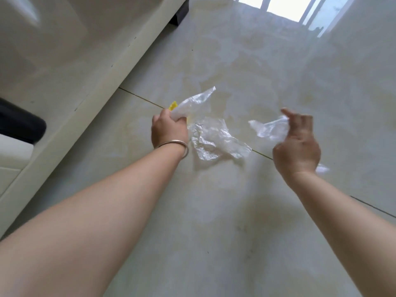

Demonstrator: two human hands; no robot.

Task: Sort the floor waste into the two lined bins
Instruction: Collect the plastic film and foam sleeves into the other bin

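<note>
My left hand [168, 130] grips a crumpled piece of clear plastic film [192, 102] together with a small yellow scrap [173, 106] that pokes out above the thumb. My right hand [297, 144] holds a second piece of clear plastic [269, 129] in its curled fingers, and a bit of plastic shows below the wrist. Between the two hands a third crumpled sheet of clear plastic [214, 141] lies flat on the tiled floor. Neither lined bin is in view.
A pale sofa or cabinet base [75, 67] runs diagonally along the left, with a dark foot [181, 15] at its far end and a black object [19, 123] at the left edge. Glossy beige floor tiles [214, 221] spread ahead toward a bright window [282, 7].
</note>
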